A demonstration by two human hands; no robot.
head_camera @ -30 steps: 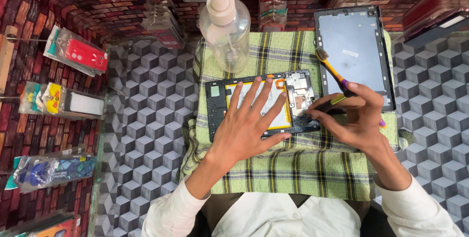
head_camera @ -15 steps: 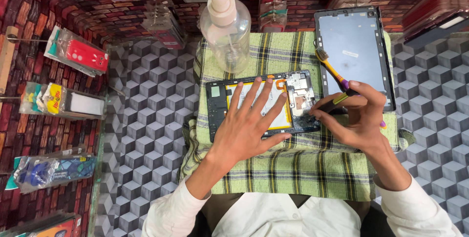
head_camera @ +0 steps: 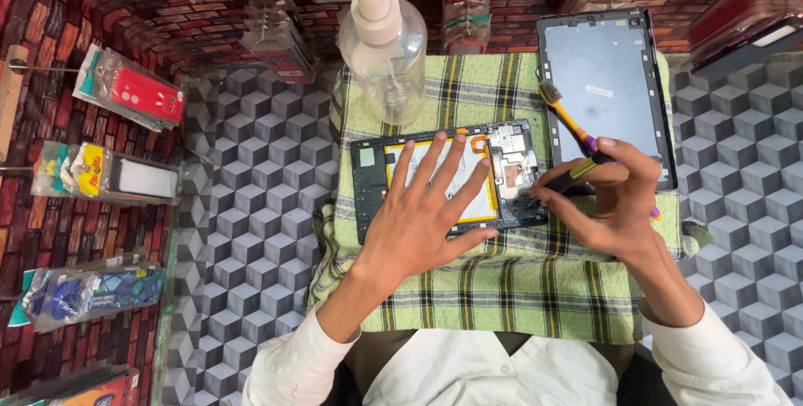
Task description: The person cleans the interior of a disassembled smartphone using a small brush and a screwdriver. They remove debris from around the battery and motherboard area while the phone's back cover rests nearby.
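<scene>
Standing at the far edge of the checked green cloth [head_camera: 502, 289], one clear plastic spray bottle [head_camera: 385, 51] is showing no liquid level that can be made out. One opened tablet [head_camera: 447, 178] is lying at the cloth's middle, its yellow battery and metal-shielded board exposed. The left hand [head_camera: 422, 222] is resting flat on that battery, fingers spread wide. The right hand [head_camera: 615, 201] is pinching a dark tool with a yellow band [head_camera: 577, 176], its tip touching the tablet's right edge near the board. One detached back cover [head_camera: 606, 88] is lying just beyond, with one yellow-and-purple brush [head_camera: 569, 122] across it. The cloth is covering a counter patterned in grey cubes [head_camera: 251, 230], and packaged accessories [head_camera: 130, 92] are hanging on a brick-pattern wall [head_camera: 50, 230].
</scene>
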